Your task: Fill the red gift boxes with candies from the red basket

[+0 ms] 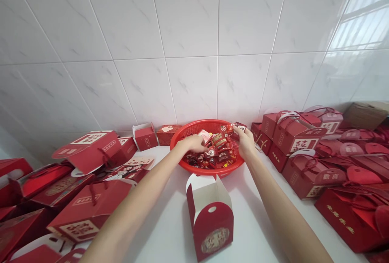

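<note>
A red plastic basket stands against the wall, heaped with wrapped candies in red, pink and gold. Over its left part is my left hand, fingers bent down onto the candies; whether they grip one is hidden. My right hand is at the basket's right rim, its thumb and fingers closed on dark red wrapped candy. In front of the basket an open red box with a white inside and a round pale emblem stands on the white table.
Red gift boxes with cord handles are piled at the left. More handled boxes are stacked at the right, with a brown carton behind them. A small open box stands near the tiled wall.
</note>
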The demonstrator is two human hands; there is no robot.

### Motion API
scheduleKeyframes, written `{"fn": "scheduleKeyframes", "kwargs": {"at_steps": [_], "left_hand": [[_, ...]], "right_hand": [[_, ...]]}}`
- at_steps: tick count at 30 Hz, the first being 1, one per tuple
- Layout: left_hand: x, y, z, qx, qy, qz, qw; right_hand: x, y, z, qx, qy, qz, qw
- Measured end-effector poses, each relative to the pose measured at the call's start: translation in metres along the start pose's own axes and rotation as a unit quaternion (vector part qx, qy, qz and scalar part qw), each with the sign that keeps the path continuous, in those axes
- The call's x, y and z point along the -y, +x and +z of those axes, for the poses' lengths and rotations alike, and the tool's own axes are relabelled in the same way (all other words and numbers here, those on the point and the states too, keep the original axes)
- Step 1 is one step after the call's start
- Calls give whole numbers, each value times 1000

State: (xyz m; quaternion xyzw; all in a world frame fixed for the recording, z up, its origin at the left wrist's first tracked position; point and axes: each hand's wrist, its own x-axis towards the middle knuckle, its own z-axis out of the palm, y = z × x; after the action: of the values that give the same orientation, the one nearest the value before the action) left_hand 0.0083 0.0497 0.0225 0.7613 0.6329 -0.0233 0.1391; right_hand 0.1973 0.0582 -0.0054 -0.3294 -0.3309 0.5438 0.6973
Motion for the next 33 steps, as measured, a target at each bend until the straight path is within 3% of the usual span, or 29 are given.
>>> {"fn": "scheduleKeyframes", "kwargs": {"at_steps": [4,8,14,19,22,27,33], "left_hand": [[-3,-16,8,99,23,-18,995],[-6,-15,17,118,-9,-5,993],[-5,-3,19,61,-169,69,981],[1,6,23,-43,-313,104,943],[6,10,26,-78,-375,108,918],[10,15,29,-98,-428,116,891],[10,16,29,-83,-431,121,890]], "right_hand": [[-2,1,-1,0,-3,4,1000],[0,0,0,8,-1,1,1000],[3,-3,2,5,3,3,1000],[1,-2,2,3,-1,0,1000],[1,-1,2,5,-6,-1,1000],[0,0,1,12,-15,-3,1000],[-1,1,0,18,-27,0,999]]}}
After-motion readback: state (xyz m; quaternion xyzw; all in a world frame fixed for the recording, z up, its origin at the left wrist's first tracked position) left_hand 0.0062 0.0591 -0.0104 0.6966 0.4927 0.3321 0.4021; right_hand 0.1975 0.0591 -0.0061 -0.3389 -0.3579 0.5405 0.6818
